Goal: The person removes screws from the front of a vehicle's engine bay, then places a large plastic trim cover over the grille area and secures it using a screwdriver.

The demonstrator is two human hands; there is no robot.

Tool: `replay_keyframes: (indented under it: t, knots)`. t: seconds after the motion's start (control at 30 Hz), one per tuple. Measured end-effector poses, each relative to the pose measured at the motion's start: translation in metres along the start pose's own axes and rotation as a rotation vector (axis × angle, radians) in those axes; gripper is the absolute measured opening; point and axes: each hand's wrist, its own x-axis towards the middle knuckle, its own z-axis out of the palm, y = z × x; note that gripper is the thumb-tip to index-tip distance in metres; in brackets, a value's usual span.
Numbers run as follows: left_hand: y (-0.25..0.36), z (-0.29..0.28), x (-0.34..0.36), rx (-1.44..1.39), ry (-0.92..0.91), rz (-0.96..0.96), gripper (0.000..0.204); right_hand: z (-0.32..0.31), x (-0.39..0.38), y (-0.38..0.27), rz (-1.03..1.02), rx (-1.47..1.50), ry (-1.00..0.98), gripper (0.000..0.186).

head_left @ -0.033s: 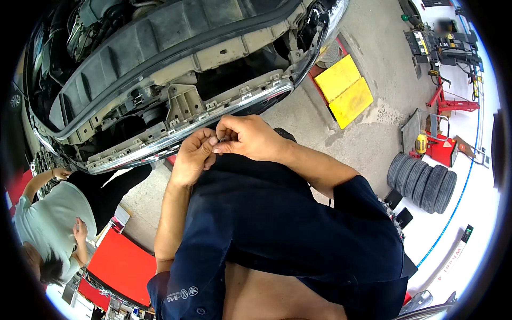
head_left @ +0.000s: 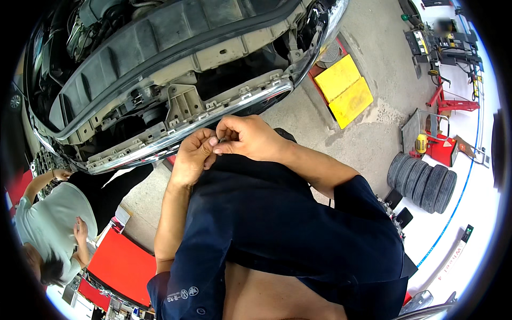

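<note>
My left hand (head_left: pixel 193 157) and my right hand (head_left: pixel 249 137) meet in front of my body, fingertips almost touching. Each has its thumb and fingers pinched together. Between the fingertips shows a small dark bit, too tiny to name and mostly covered by the fingers. Just beyond my hands runs the front of a car, its bumper cover off, with a chrome-edged strip (head_left: pixel 242 102) along it. A beige bracket (head_left: pixel 184 106) and a black ribbed cover panel (head_left: pixel 176 33) lie further in.
At the left a person in a pale green shirt (head_left: pixel 56 218) stands by the car's corner. A red-topped cart (head_left: pixel 128 266) is below them. Yellow plates (head_left: pixel 344 90) lie on the floor at right, with stacked tyres (head_left: pixel 421 182) and a red jack (head_left: pixel 453 104) further off.
</note>
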Motion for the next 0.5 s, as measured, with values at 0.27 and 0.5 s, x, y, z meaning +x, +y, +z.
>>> replay_keyframes:
  t: [0.27, 0.5]
  knots:
    - [0.003, 0.012, 0.007, -0.004, 0.051, 0.092, 0.031, -0.026, -0.012, 0.008, 0.060, 0.164, 0.173, 0.028]
    - [-0.027, -0.027, -0.013, -0.169, 0.166, -0.070, 0.030, -0.214, -0.014, 0.106, 0.105, -1.024, 0.649, 0.025]
